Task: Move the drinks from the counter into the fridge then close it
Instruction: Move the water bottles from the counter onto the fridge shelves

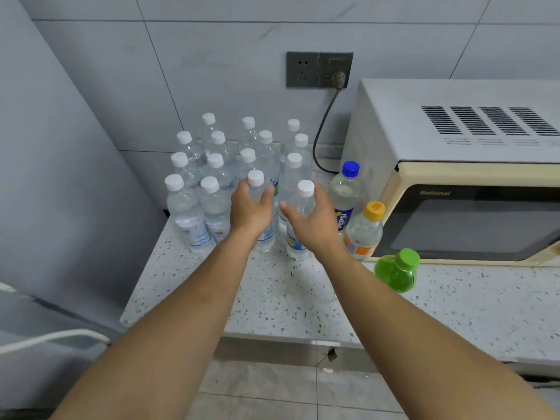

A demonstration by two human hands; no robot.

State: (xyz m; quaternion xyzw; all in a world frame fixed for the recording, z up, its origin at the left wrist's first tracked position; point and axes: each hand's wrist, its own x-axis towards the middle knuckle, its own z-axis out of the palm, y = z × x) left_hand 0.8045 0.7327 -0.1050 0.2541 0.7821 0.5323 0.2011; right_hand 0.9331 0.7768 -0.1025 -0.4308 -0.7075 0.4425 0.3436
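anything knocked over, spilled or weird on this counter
Nothing stands out. Every bottle stands upright with its cap on, including the green bottle near the front by the microwave, and the counter shows no spill.

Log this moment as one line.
stage: reaching | left hand: around white-capped clear water bottle | right hand: around neighbouring white-capped bottle | fridge: unseen

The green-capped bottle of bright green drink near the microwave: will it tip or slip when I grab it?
The squat green-capped plastic bottle looks full, so probably heavy for its size. Its rounded, low body seems unlikely to tip, standing upright on the speckled counter. Smooth plastic may be slippery; gripping below the cap is probably safest.
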